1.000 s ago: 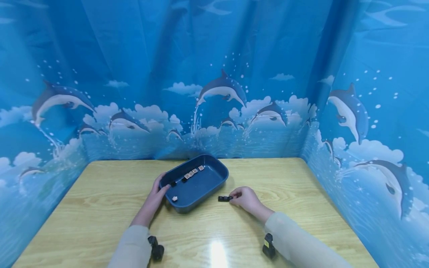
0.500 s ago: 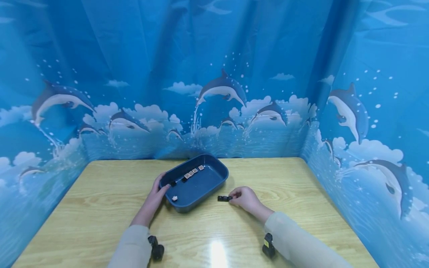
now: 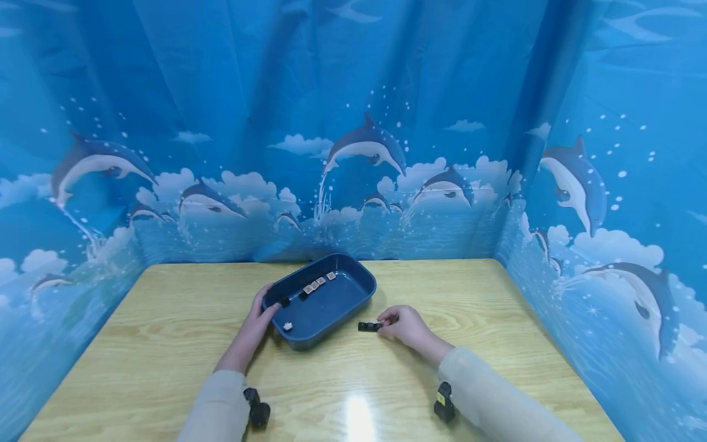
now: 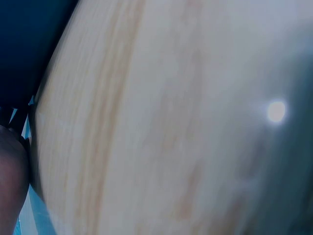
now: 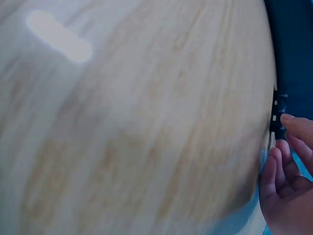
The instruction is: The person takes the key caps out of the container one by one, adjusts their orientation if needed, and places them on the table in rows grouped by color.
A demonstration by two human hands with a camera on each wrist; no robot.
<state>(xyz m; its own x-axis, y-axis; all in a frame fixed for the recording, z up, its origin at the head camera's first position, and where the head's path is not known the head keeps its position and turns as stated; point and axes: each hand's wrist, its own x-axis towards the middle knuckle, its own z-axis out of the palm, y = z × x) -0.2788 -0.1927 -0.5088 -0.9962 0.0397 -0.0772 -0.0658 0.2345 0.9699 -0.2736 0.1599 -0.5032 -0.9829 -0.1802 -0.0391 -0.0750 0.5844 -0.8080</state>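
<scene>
Small black block (image 3: 368,326) flat on table (image 3: 166,344), just off tray's (image 3: 361,293) near-right edge, mid-table; long axis runs left-right, parallel w/ table's near edge, free end pointing left toward tray. R hand (image 3: 405,325) pinching block's right end, fingertips (image 5: 293,128) curled on it. L hand (image 3: 255,322) at tray's left rim, fingers straight, touching wall. Small tiles (image 3: 317,284) in a row inside tray, along far-left wall.
</scene>
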